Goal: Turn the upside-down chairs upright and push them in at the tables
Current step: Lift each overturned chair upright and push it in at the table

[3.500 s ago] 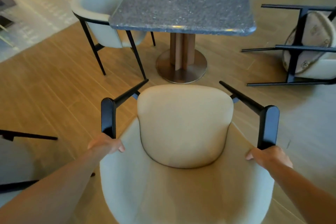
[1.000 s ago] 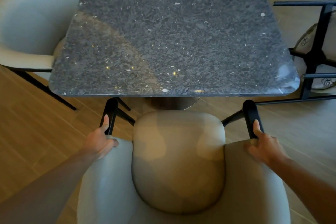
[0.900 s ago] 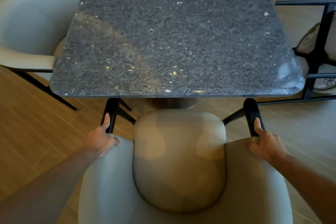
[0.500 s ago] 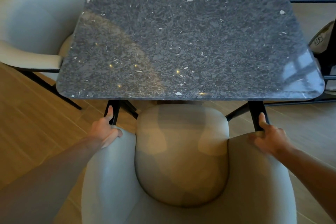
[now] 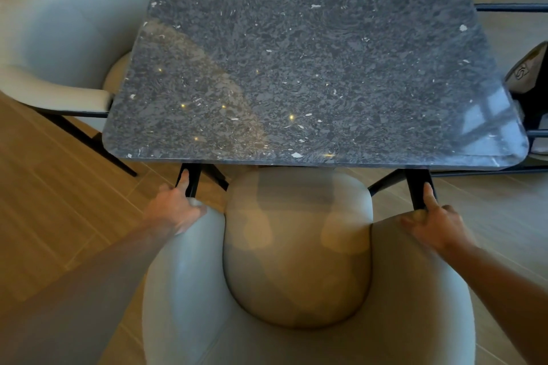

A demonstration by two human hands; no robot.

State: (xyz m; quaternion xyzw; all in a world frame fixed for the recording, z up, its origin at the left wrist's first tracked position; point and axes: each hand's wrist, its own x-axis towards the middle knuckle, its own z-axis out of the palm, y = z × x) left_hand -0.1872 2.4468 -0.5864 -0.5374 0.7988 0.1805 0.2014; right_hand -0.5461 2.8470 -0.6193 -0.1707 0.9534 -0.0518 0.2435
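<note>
Near chair point(image 5: 296, 246): upright, directly ahead of both hands, seat front at the tabletop edge.
Left hand point(image 5: 173, 210): grip clamped on the chair's left arm end, thumb laid along the black frame.
Right hand point(image 5: 434, 222): grip clamped on the right arm end, equally near.
Push axis: straight forward, back-to-front line square to the tabletop point(image 5: 311, 53).
Left chair point(image 5: 68, 38): upright, tucked in.
Overturned chair point(image 5: 530, 77): far right, legs out sideways, not yet righted.
</note>
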